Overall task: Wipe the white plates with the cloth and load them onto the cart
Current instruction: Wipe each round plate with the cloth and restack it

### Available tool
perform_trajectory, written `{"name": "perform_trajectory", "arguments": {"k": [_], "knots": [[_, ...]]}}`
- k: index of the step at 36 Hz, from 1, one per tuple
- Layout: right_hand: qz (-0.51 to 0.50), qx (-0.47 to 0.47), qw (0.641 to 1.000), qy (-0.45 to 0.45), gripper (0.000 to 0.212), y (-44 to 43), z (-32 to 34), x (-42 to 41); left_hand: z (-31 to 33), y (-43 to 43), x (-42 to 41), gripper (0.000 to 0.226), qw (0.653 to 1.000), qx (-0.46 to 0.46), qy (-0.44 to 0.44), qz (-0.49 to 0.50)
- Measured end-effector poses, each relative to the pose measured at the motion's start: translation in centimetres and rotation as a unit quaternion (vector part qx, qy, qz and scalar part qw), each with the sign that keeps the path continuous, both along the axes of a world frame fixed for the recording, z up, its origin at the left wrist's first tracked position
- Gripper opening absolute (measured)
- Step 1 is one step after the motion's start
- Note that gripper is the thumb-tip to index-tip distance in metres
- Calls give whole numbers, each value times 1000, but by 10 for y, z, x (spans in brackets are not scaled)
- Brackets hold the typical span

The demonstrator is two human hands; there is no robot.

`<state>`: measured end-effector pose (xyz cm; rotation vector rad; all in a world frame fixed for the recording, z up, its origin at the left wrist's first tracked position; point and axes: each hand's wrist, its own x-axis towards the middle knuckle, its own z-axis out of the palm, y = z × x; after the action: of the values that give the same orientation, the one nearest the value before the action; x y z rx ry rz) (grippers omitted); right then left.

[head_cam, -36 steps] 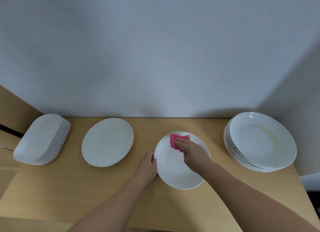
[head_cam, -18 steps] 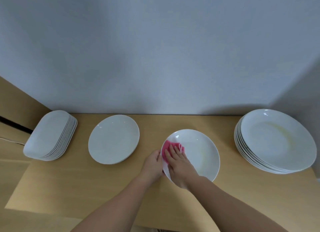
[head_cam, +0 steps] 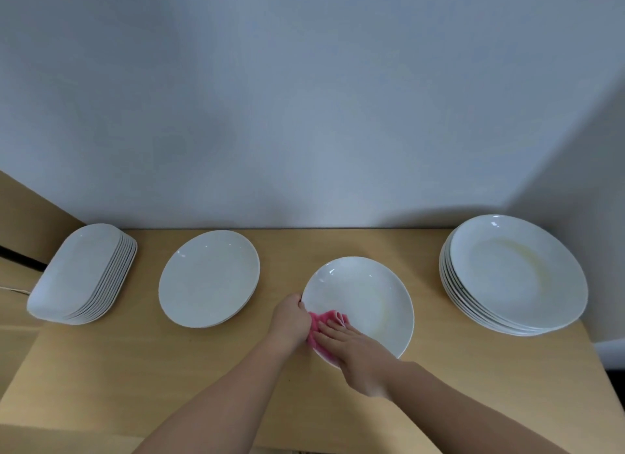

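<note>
A round white plate [head_cam: 365, 294] lies on the wooden table [head_cam: 135, 369] in front of me. My left hand [head_cam: 291, 321] grips its left rim. My right hand [head_cam: 355, 352] lies flat on a pink cloth [head_cam: 319, 321] and presses it onto the near-left part of the plate. Most of the cloth is hidden under my fingers. A stack of several large round plates [head_cam: 514, 274] stands at the right; the top one has a faint yellowish stain.
A low pile of round white plates [head_cam: 209, 279] lies left of centre. Several oblong white dishes [head_cam: 81, 277] are stacked at the far left, by the table's edge. A grey wall runs along the back of the table. No cart is in view.
My right hand has swept the pink cloth from the plate's far side round its left side to the near-left rim. My left hand has kept hold of the rim.
</note>
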<state>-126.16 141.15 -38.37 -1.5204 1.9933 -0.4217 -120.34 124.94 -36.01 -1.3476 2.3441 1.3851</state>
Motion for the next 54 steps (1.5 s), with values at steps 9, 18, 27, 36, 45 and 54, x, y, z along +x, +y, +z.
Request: {"name": "perform_trajectory", "arguments": {"k": [9, 18, 27, 36, 45, 54], "knots": [[50, 5, 999, -5, 47, 26, 5, -13, 1, 1, -1, 19, 1000, -16, -23, 1], [94, 50, 992, 66, 58, 48, 22, -36, 10, 2, -5, 8, 997, -2, -52, -62], [117, 128, 974, 145, 67, 60, 37, -57, 15, 6, -2, 23, 998, 9, -37, -56], [93, 220, 929, 282, 57, 52, 44, -76, 21, 6, -1, 25, 997, 27, -10, -68], [13, 207, 928, 309, 60, 42, 24, -81, 25, 5, 0, 31, 997, 39, 1, -73], [8, 165, 931, 325, 62, 18, 10, -96, 18, 1, 2, 38, 996, 53, -4, -68]]}}
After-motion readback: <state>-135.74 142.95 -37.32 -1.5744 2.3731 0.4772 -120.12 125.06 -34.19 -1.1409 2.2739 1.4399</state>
